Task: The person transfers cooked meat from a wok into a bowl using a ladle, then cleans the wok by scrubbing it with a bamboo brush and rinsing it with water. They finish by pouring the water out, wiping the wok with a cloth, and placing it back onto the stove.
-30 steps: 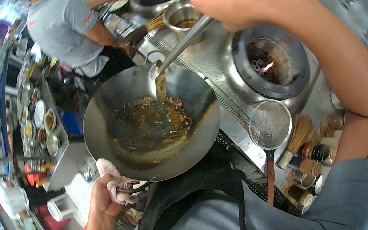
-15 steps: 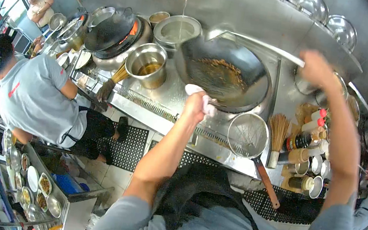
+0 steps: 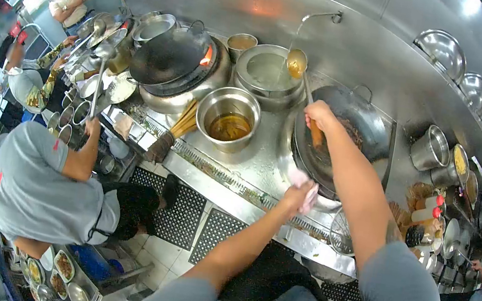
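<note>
My right hand is closed round the wooden handle of a ladle. The ladle's bowl is up at the far left, beside the thin water stream from the spout, and looks brownish inside. My left hand grips a pinkish cloth at the near rim of a large dark wok. Some brown food lies in the wok, partly hidden by my right forearm. Left of the wok stands a steel pot with brown liquid.
A water-filled pot sits under the spout. A second wok rests over a flame. A bamboo brush lies by the drain edge. At left a co-worker in grey holds a ladle. Bottles and a wire strainer are at right.
My right hand has swung from the right of the wok to its left side, taking the ladle towards the spout. My left hand still holds the cloth. The view has turned left.
</note>
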Demonstrator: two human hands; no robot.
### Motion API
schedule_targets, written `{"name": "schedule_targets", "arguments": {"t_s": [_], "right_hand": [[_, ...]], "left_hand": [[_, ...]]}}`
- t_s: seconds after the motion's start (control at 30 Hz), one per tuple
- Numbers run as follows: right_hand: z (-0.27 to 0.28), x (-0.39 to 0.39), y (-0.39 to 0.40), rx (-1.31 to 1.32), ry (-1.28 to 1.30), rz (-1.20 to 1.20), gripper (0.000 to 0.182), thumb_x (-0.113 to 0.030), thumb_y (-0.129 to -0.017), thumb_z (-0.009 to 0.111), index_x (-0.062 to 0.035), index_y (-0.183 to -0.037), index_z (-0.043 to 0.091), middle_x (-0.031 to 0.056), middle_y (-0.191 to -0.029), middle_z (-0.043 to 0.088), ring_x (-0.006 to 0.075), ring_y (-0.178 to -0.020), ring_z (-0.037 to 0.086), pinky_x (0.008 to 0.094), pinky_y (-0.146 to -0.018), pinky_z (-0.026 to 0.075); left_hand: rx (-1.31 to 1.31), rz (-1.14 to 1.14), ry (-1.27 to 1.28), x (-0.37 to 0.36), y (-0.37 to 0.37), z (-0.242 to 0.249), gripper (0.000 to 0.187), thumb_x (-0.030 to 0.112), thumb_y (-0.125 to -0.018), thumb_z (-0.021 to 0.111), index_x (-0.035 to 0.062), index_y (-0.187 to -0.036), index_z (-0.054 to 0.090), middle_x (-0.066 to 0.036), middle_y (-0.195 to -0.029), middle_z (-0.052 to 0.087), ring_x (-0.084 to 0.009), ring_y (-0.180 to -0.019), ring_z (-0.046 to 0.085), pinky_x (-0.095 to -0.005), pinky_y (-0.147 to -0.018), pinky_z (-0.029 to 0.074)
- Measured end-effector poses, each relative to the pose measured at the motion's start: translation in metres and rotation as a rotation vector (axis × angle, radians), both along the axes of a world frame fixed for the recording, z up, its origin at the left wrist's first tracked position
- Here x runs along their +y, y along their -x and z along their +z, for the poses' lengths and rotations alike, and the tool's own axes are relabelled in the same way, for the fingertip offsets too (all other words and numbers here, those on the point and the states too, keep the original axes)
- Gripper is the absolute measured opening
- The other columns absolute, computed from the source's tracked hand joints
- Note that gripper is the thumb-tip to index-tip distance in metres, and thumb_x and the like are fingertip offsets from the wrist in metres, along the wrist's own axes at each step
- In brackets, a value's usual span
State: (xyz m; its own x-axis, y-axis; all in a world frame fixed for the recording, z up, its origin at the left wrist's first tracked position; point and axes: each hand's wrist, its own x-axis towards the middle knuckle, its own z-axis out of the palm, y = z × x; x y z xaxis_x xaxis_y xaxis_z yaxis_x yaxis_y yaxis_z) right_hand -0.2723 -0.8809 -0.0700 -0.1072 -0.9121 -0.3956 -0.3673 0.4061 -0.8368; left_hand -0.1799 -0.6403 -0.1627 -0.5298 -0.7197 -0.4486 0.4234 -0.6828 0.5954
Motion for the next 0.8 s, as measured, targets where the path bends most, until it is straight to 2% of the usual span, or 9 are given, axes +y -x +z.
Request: {"name": "schedule_targets", "arguments": {"t_s": [0.07, 0.2, 0.3, 0.33, 0.37, 0.47, 0.57, 0.73, 0.8], "right_hand": [[-0.026, -0.046, -0.021, -0.042, -0.012, 0.044, 0.024, -0.008, -0.089, 0.058, -0.0027, -0.066, 0.052, 0.0099, -0.051, 0.048, 0.0236, -0.041, 0.049, 0.0392, -0.039, 0.043], [-0.033, -0.085, -0.057, -0.551, -0.205, 0.015, 0.020, 0.000, -0.089, 0.049, 0.0000, -0.069, 0.050, 0.0103, -0.053, 0.047, 0.0253, -0.042, 0.051, 0.0390, -0.042, 0.048], [-0.004, -0.083, -0.056, -1.560, -0.538, -0.278, 0.016, -0.003, -0.092, 0.048, 0.0015, -0.077, 0.050, 0.0054, -0.053, 0.045, 0.0165, -0.041, 0.050, 0.0259, -0.041, 0.049], [0.007, -0.080, -0.053, -1.551, -0.535, -0.301, 0.011, -0.005, -0.094, 0.047, 0.0020, -0.085, 0.046, 0.0028, -0.060, 0.046, 0.0084, -0.042, 0.048, 0.0165, -0.041, 0.047], [0.018, -0.073, -0.049, -1.510, -0.520, -0.307, 0.010, -0.004, -0.094, 0.048, 0.0021, -0.087, 0.045, 0.0032, -0.063, 0.047, 0.0082, -0.042, 0.048, 0.0165, -0.041, 0.047], [0.049, -0.048, -0.023, -1.415, -0.418, -0.266, 0.012, -0.004, -0.093, 0.049, 0.0038, -0.096, 0.041, 0.0048, -0.071, 0.049, 0.0077, -0.042, 0.048, 0.0167, -0.040, 0.048], [0.108, 0.008, 0.025, -1.451, -0.434, -0.290, 0.017, -0.003, -0.092, 0.050, 0.0065, -0.101, 0.039, -0.0001, -0.066, 0.047, 0.0079, -0.044, 0.051, 0.0162, -0.040, 0.047], [0.167, 0.093, 0.083, -1.211, -0.401, -0.277, 0.023, -0.005, -0.092, 0.051, 0.0066, -0.107, 0.037, 0.0000, -0.062, 0.049, 0.0071, -0.043, 0.051, 0.0198, -0.039, 0.049], [0.177, 0.125, 0.097, -1.069, -0.363, -0.334, 0.022, -0.008, -0.093, 0.052, 0.0060, -0.105, 0.039, 0.0002, -0.060, 0.050, 0.0075, -0.042, 0.051, 0.0201, -0.038, 0.050]], "left_hand": [[-0.029, 0.120, -0.119, 0.025, -0.031, -0.030, 0.029, 0.031, -0.095, 0.059, 0.0027, -0.100, 0.060, -0.008, -0.083, 0.066, -0.0172, -0.063, 0.063, -0.0298, -0.045, 0.049], [-0.071, 0.094, -0.177, 0.073, -0.150, 0.006, 0.030, 0.027, -0.093, 0.060, 0.0017, -0.109, 0.058, -0.012, -0.090, 0.067, -0.0204, -0.071, 0.066, -0.0314, -0.051, 0.052], [-0.135, 0.307, -0.250, 0.099, -0.218, 0.010, 0.026, 0.020, -0.092, 0.060, 0.0017, -0.111, 0.055, -0.011, -0.089, 0.065, -0.0207, -0.069, 0.065, -0.0308, -0.051, 0.053], [-0.114, 0.361, -0.319, 0.106, -0.239, -0.003, 0.028, 0.018, -0.092, 0.059, 0.0008, -0.113, 0.053, -0.011, -0.088, 0.064, -0.0213, -0.067, 0.064, -0.0317, -0.049, 0.052], [-0.209, 0.442, -0.294, 0.116, -0.260, -0.032, 0.030, 0.018, -0.091, 0.059, -0.0004, -0.113, 0.052, -0.012, -0.088, 0.064, -0.0218, -0.066, 0.063, -0.0321, -0.048, 0.052], [-0.204, 0.571, -0.293, 0.126, -0.294, -0.006, 0.025, 0.018, -0.091, 0.059, 0.0000, -0.108, 0.056, -0.010, -0.084, 0.063, -0.0203, -0.064, 0.062, -0.0323, -0.047, 0.051], [-0.250, 0.713, -0.278, 0.123, -0.311, 0.004, 0.021, 0.020, -0.091, 0.058, 0.0032, -0.103, 0.057, -0.007, -0.082, 0.064, -0.0187, -0.062, 0.061, -0.0324, -0.046, 0.050], [-0.254, 0.633, -0.157, 0.111, -0.308, 0.013, 0.025, 0.029, -0.093, 0.057, 0.0063, -0.103, 0.057, -0.006, -0.087, 0.065, -0.0197, -0.068, 0.064, -0.0338, -0.052, 0.053], [-0.222, 0.589, -0.154, 0.105, -0.284, 0.041, 0.024, 0.025, -0.092, 0.060, 0.0037, -0.103, 0.057, -0.007, -0.088, 0.065, -0.0191, -0.071, 0.065, -0.0329, -0.057, 0.054]]}}
